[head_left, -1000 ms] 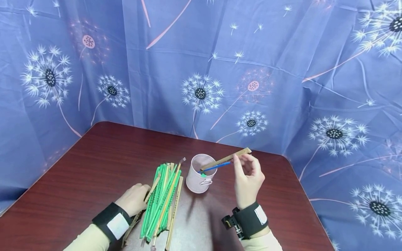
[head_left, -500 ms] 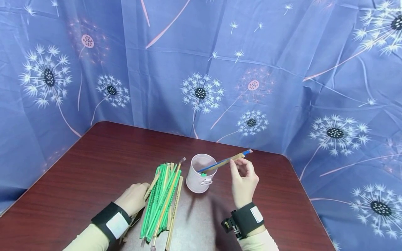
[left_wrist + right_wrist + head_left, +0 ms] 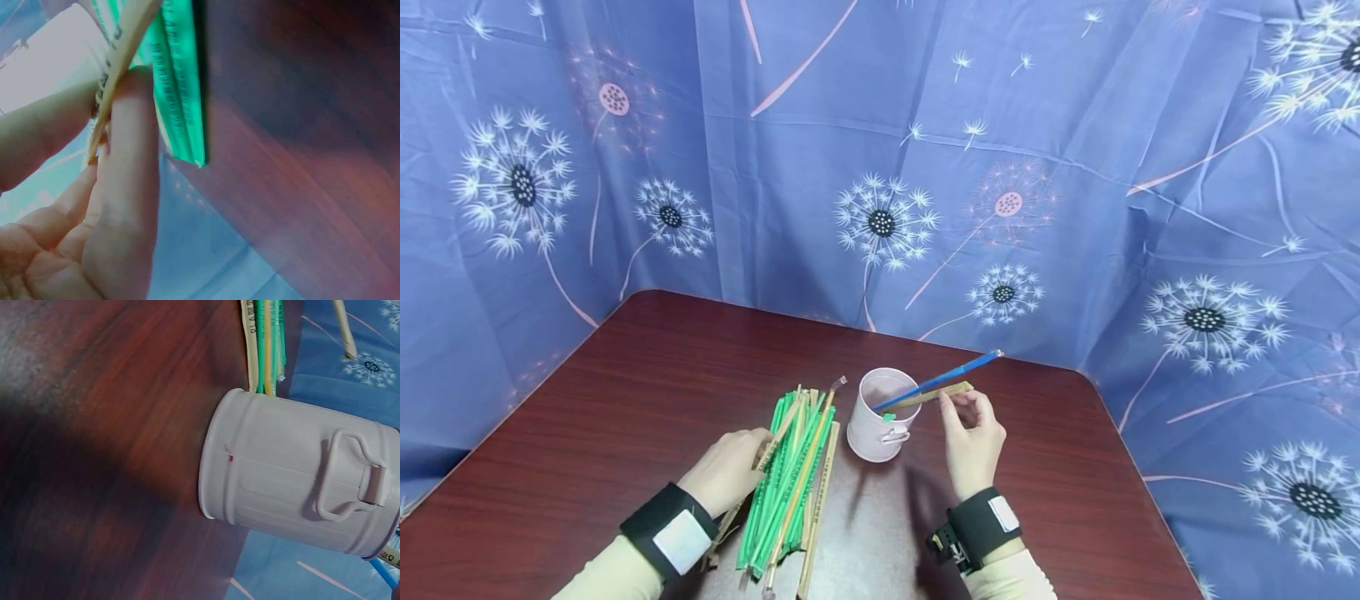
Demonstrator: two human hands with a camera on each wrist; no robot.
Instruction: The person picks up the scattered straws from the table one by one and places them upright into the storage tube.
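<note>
A pale pink bucket-shaped cup point(image 3: 867, 435) with a small side handle point(image 3: 347, 475) stands upright on the table. In the head view my right hand point(image 3: 974, 446) pinches a brown paper-wrapped stick point(image 3: 925, 397) near its upper end, the lower end inside the cup. A slim blue wrapped stick point(image 3: 973, 363) leans out of the cup beside it. My left hand point(image 3: 724, 473) pinches another brown wrapped stick point(image 3: 115, 62) with printed lettering, at the left side of a pile of green wrapped sticks point(image 3: 790, 500). The pile partly hides the left fingertips in the head view.
A yellow stick point(image 3: 805, 467) with a clear end lies across the green pile, and a brown wrapped stick point(image 3: 822, 508) lies along its right side. The dark red table point(image 3: 700, 358) meets a blue dandelion-print cloth point(image 3: 790, 208) behind.
My right hand has moved left and slightly down, and its brown stick now reaches deeper into the cup, below the blue one. My left hand has shifted slightly right and up with its stick.
</note>
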